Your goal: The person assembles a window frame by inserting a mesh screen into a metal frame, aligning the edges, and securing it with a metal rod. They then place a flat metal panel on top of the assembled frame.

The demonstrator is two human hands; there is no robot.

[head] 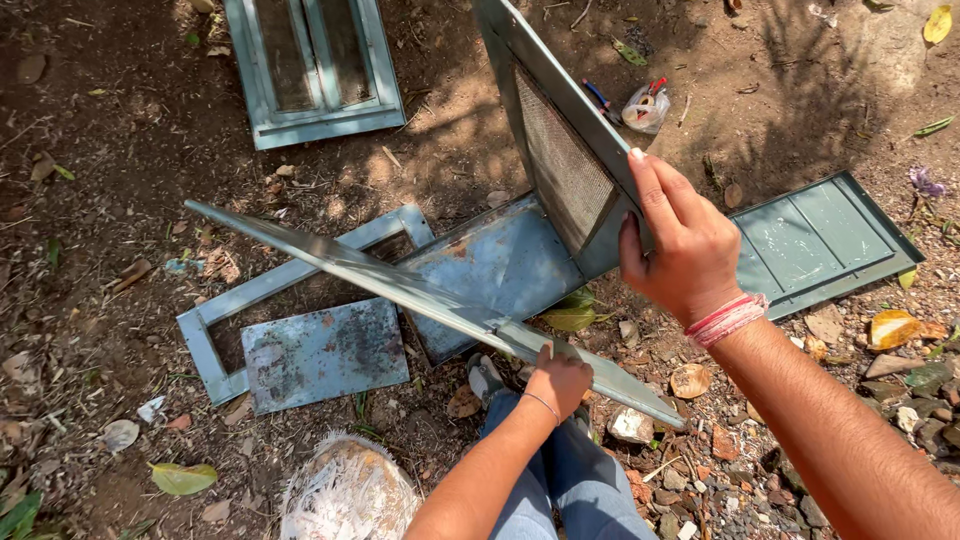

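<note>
From the head camera, the right hand (688, 245) is clamped on the edge of a grey-green metal panel with a mesh insert (562, 150), thumb on the near face and fingers wrapped behind, so the panel stands tilted on its lower end above the dirt rather than lying flat. The left hand (558, 378) is closed around a long thin metal strip (420, 296) near its right end — a low grip that lets the strip jut out leftward, clear of the ground. Under both lie a rusted flat sheet (322, 353), an open frame (215, 335) and a ribbed panel (825, 240), spread flat on the soil. The left fingers are hidden beneath the strip; the mesh panel's top is cut off by the picture edge, and a small plastic bag (645, 105) beyond holds things too small to make out
</note>
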